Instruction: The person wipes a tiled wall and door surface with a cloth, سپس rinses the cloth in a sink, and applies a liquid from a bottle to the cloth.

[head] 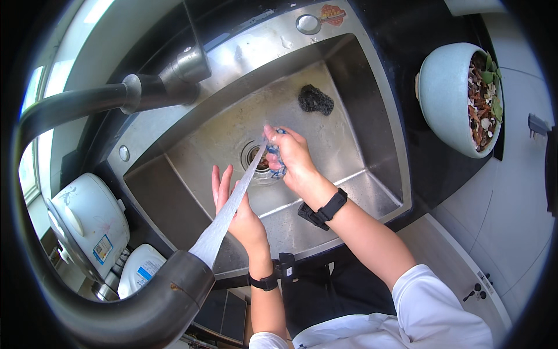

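Water (pixel 231 209) pours from the dark gooseneck faucet (pixel 174 292) down into the stainless steel sink (pixel 218 139). My right hand (pixel 290 152) is closed around a crumpled blue-and-white cloth (pixel 279 168), just right of the drain (pixel 257 159), and the stream reaches it there. Most of the cloth is hidden by my fingers. My left hand (pixel 237 205) is raised with its fingers apart and holds nothing visible; the stream crosses in front of it and covers part of the palm. A dark scouring pad (pixel 314 100) lies on the sink floor beyond my right hand.
Right of the sink, a pale blue pot (pixel 444 100) with a succulent and wood chips stands on the black counter (pixel 392 39). At left are a white rice cooker (pixel 93 218) and a white plastic bottle (pixel 139 268). The faucet neck (pixel 26 183) arches along the left side.
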Action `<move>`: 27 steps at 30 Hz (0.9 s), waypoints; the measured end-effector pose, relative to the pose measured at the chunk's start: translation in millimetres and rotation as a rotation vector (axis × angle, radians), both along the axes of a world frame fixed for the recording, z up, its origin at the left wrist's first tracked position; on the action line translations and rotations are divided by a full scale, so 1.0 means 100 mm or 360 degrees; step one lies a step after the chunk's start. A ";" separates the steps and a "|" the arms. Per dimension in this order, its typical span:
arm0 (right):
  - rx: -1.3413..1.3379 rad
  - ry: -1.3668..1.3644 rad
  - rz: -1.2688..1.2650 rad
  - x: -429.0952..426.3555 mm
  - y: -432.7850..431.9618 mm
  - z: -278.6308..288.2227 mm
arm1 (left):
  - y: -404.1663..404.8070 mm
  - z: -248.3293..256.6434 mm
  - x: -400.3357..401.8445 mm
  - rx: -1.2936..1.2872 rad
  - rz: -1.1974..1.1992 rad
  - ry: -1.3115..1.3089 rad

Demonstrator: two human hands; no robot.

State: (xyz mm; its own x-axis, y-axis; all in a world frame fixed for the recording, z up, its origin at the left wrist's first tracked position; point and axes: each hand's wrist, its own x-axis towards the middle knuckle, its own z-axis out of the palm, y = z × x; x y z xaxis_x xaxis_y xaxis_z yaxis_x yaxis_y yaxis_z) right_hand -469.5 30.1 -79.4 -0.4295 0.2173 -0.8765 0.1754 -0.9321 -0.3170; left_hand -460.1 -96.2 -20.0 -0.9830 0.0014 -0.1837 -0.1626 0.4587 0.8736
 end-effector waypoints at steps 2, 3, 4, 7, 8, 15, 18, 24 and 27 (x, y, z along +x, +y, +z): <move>-0.0037 -0.0020 0.0167 -0.02 0.01 0.04 | -0.11 -0.16 0.01 0.0152 0.0083 -0.0249; -0.0038 -0.0021 0.0167 -0.05 0.00 0.06 | -0.12 -0.20 0.02 0.0152 0.0083 -0.0251; -0.0046 -0.0033 0.0187 -0.10 -0.04 0.08 | -0.12 -0.24 0.02 0.0293 0.0128 -0.0405; -0.0048 0.0032 0.0210 -0.17 -0.15 0.04 | -0.02 -0.27 0.00 0.0502 0.0226 -0.0688; -0.0085 0.0040 0.0165 -0.19 -0.18 0.02 | 0.03 -0.27 -0.01 0.0569 0.0283 -0.0814; -0.0390 0.0176 -0.0073 -0.13 -0.15 0.01 | 0.14 -0.26 -0.04 0.1061 0.0498 -0.1117; -0.0339 0.0061 -0.0389 -0.18 -0.10 0.18 | 0.08 -0.33 -0.10 0.1064 0.0444 -0.1139; -0.0465 0.0309 -0.0358 -0.07 -0.05 0.05 | -0.01 -0.45 -0.15 0.1005 0.0334 -0.1112; -0.0587 0.0414 -0.0134 -0.09 -0.12 0.00 | -0.04 -0.53 -0.14 0.1018 0.0471 -0.1039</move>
